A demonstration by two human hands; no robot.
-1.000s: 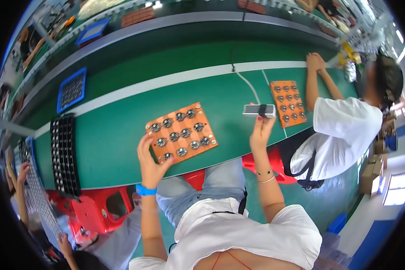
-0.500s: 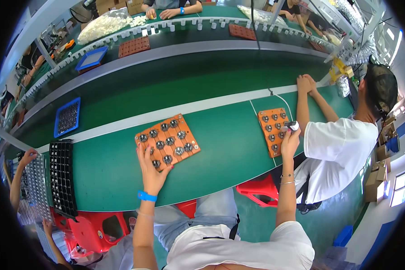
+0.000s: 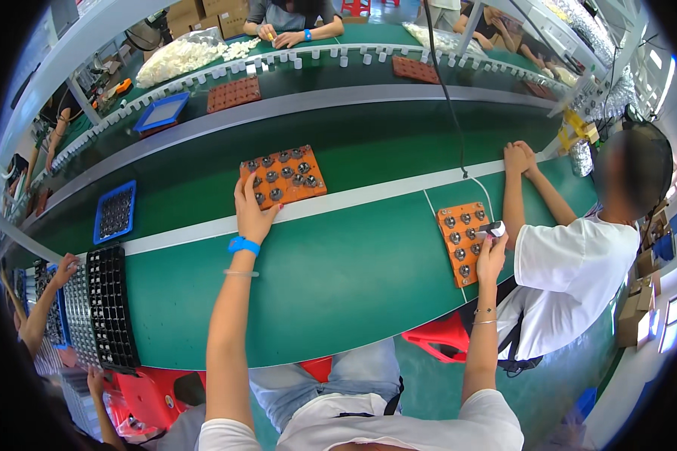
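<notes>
My left hand (image 3: 252,214) lies stretched out on the green conveyor belt (image 3: 338,263), fingers spread, its fingertips pressing the near edge of an orange rectangular tray (image 3: 283,177) of round grey metal parts, which sits just past the white stripe (image 3: 353,201) on the far lane. That tray looks fully loaded, every socket filled as far as I can tell. My right hand (image 3: 491,252) is curled around a small grey-and-white handheld device (image 3: 492,228) with a cable running off it, held at the right edge of a second orange tray (image 3: 461,242) on the near lane, which also carries grey parts. I judge the first tray finished and sent on, the second only begun. A person in a white shirt (image 3: 572,278) sits beside me on the right.
</notes>
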